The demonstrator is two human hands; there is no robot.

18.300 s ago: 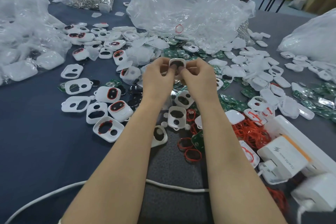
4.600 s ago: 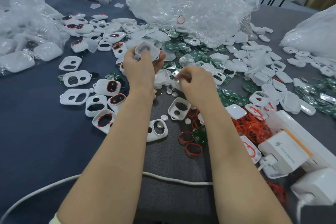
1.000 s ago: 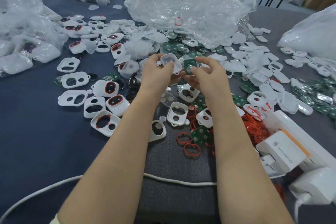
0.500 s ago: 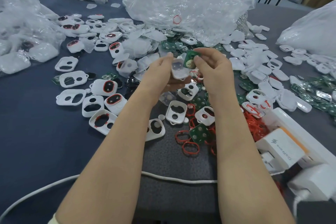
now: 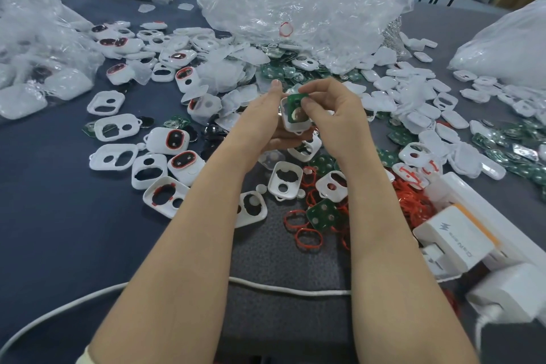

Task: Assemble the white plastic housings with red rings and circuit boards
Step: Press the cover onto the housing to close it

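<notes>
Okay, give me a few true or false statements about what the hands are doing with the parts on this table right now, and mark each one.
1. The right hand pinches a green circuit board. True.
2. The left hand rests flat on the table, holding nothing. False: it holds a white housing, and the board is set against it.
3. Loose red rings lie on the table near the right forearm. True.
4. A white cable is plugged into the held housing. False: the cable lies on the table under both forearms, apart from the housing.
</notes>
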